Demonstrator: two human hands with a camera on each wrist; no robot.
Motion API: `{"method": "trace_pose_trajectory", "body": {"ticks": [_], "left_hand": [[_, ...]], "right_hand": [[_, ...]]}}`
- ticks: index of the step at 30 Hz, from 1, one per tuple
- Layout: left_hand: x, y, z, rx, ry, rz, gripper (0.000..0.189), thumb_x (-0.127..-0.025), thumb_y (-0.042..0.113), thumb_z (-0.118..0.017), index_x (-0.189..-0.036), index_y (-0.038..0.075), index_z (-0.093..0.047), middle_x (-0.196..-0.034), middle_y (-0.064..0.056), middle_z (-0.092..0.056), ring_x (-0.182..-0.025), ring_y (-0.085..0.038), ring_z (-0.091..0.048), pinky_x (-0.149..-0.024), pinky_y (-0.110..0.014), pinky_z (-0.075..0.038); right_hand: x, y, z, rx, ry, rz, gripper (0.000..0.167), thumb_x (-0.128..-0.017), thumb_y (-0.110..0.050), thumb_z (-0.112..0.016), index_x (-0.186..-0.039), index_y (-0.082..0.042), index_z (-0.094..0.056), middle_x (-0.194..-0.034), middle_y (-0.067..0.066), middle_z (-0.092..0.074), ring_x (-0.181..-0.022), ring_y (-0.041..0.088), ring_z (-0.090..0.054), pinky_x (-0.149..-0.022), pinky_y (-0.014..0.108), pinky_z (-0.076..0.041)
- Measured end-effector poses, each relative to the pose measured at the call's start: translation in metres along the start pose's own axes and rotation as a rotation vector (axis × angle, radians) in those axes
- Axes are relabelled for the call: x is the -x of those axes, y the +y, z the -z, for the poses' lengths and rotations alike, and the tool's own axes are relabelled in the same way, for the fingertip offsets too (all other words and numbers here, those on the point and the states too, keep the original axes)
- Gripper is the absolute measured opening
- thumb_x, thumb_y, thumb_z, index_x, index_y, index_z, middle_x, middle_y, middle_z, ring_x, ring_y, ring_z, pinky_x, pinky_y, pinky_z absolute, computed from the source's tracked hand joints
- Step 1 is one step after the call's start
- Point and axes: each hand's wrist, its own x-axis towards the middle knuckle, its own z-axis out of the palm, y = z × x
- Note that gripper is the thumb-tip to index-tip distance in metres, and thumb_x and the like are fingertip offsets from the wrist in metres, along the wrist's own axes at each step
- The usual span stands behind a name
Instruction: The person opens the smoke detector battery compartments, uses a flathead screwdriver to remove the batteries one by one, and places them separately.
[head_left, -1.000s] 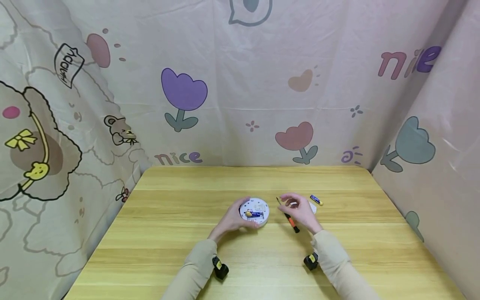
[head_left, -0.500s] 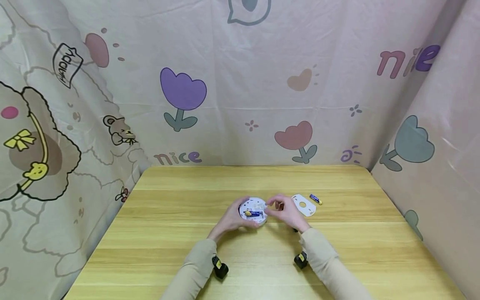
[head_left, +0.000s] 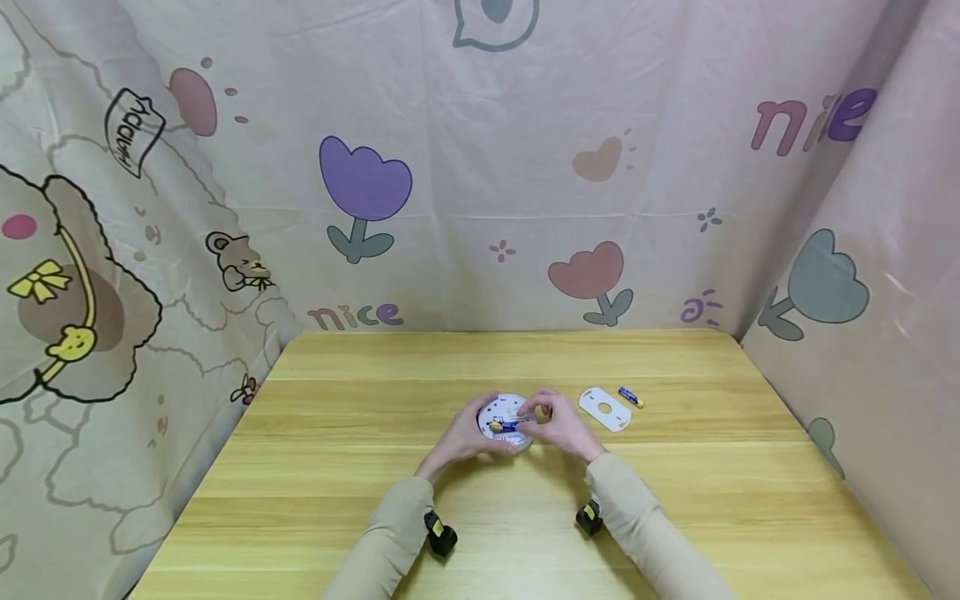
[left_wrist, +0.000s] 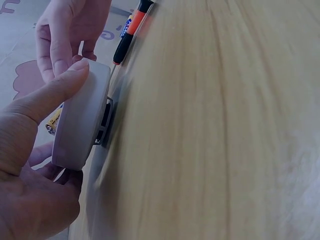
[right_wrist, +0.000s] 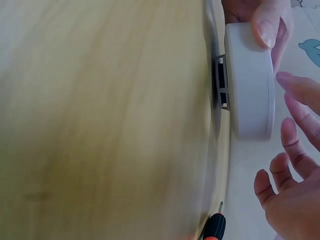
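My left hand [head_left: 463, 429] holds a round white device [head_left: 504, 404], which looks like a smoke alarm, around its rim. A blue and yellow battery [head_left: 498, 426] shows on its face; in the left wrist view its yellow end [left_wrist: 51, 122] sticks out past that face. My right hand [head_left: 555, 423] is bent over the device's right side, fingertips at the battery. In the right wrist view its fingers [right_wrist: 299, 107] are apart and curved beside the device's face. Whether anything small is pinched there is hidden. A black clip-like part [right_wrist: 222, 82] projects from the device's back.
On the table [head_left: 360, 433], a white plate [head_left: 604, 408] with a round hole lies right of my hands. A loose blue and yellow battery [head_left: 631, 397] lies beyond it. An orange and black screwdriver [left_wrist: 131, 32] lies near my right hand. Patterned cloth [head_left: 450, 167] hangs behind.
My right hand has moved left from above the screwdriver to the device's face, uncovering the white plate. My left hand and the device stay in place.
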Motion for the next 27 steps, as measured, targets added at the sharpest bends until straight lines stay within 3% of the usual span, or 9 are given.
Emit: {"method": "trace_pose_trajectory", "body": {"ticks": [7, 18, 27], "left_hand": [[0.001, 0.000, 0.000, 0.010, -0.009, -0.005, 0.107, -0.066, 0.020, -0.094, -0.153, 0.001, -0.035, -0.151, -0.027, -0.045, -0.134, -0.043, -0.048, -0.115, -0.064, -0.040], [0.000, 0.003, 0.001, 0.020, -0.009, -0.013, 0.107, -0.066, 0.019, -0.094, -0.153, 0.000, -0.035, -0.150, -0.026, -0.047, -0.132, -0.041, -0.050, -0.114, -0.061, -0.042], [-0.001, 0.005, 0.000, -0.001, -0.010, -0.017, 0.108, -0.066, 0.020, -0.094, -0.153, 0.000, -0.035, -0.148, -0.026, -0.048, -0.129, -0.038, -0.053, -0.112, -0.056, -0.045]], "right_hand": [[-0.004, 0.000, -0.006, 0.038, -0.024, -0.011, 0.019, -0.077, -0.015, -0.085, -0.093, -0.014, -0.075, -0.102, 0.004, -0.066, -0.098, 0.019, -0.057, -0.084, 0.029, -0.048], [-0.013, -0.002, -0.010, 0.152, -0.051, 0.033, 0.023, -0.073, -0.011, -0.087, -0.093, -0.014, -0.076, -0.099, 0.003, -0.065, -0.098, 0.020, -0.057, -0.091, 0.039, -0.051], [-0.017, -0.006, -0.007, 0.274, -0.100, 0.105, 0.020, -0.072, -0.017, -0.089, -0.086, -0.017, -0.074, -0.098, 0.001, -0.067, -0.097, 0.018, -0.058, -0.095, 0.043, -0.045]]}}
